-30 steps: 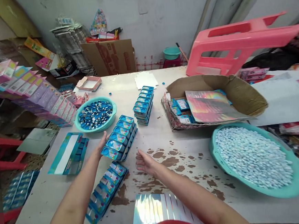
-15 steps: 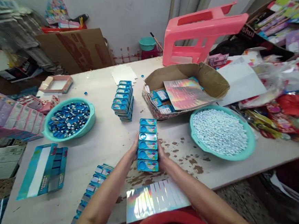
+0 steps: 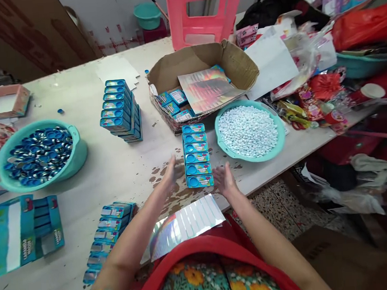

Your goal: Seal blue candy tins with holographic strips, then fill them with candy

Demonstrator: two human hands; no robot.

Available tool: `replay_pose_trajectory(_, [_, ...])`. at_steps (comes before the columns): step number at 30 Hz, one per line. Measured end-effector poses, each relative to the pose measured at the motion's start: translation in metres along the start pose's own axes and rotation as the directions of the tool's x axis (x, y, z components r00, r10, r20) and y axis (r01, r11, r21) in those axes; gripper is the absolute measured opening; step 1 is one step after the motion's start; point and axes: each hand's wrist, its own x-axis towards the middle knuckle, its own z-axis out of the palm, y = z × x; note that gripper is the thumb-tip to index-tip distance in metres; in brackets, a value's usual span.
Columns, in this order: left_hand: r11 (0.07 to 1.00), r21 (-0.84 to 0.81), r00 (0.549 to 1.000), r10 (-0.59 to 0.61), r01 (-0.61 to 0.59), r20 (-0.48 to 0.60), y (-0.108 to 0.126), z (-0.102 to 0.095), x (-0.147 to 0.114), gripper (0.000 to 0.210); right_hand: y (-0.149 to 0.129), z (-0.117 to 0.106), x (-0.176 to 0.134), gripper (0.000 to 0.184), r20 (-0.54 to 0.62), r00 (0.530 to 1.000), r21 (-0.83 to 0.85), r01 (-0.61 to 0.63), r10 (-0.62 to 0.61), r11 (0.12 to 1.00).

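Note:
A row of small blue candy tins (image 3: 197, 157), each with a round recess and printed lettering, stands on the table between my hands. My left hand (image 3: 170, 173) is just left of the row, open, its fingers stretched forward and a gap between it and the tins. On the other side my right hand (image 3: 225, 179) is open with fingers spread, close to the nearest tins and holding nothing. Below them lies a shiny holographic sheet (image 3: 189, 225) with cut strips. Another row of tins (image 3: 103, 239) lies by my left forearm, and a stacked block of tins (image 3: 118, 108) stands farther back.
A teal basin (image 3: 80, 156) of blue and silver round pieces is at left, and a basin (image 3: 224, 149) of white candies at right. Behind stands a cardboard box (image 3: 164, 69) with tins and a sheet. A blue display box (image 3: 8, 235) lies front left; a pink stool (image 3: 178, 16) stands behind.
My hands have let go of the row of tins and moved apart from it. The row now stands nearer the white candies, farther from the block. The view has swung right.

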Motion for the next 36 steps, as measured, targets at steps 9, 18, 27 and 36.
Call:
replay_pose_trajectory(9, [0.6,0.793,0.937,-0.206,-0.107,0.282,-0.078,-0.045,-0.113,0.027,0.053,-0.031,-0.075,0.039,0.495,0.868,-0.114,0.109,-0.039,0.987])
replay_pose_trajectory(18, [0.068,0.978,0.98,-0.024,-0.198,0.2,-0.075,-0.034,-0.084,0.022,0.099,-0.018,-0.066,0.023,0.324,0.94,-0.111,0.148,-0.105,0.983])
replay_pose_trajectory(27, [0.12,0.955,0.961,-0.013,-0.272,0.275,-0.082,-0.004,-0.087,0.029,0.123,-0.053,-0.065,0.04,0.203,0.97,-0.133,0.159,-0.13,0.978])
replay_pose_trajectory(36, [0.189,0.947,0.958,-0.07,-0.26,0.277,-0.061,-0.024,-0.08,0.027,0.116,-0.047,-0.066,0.037,0.006,0.966,-0.252,0.253,-0.26,0.934])
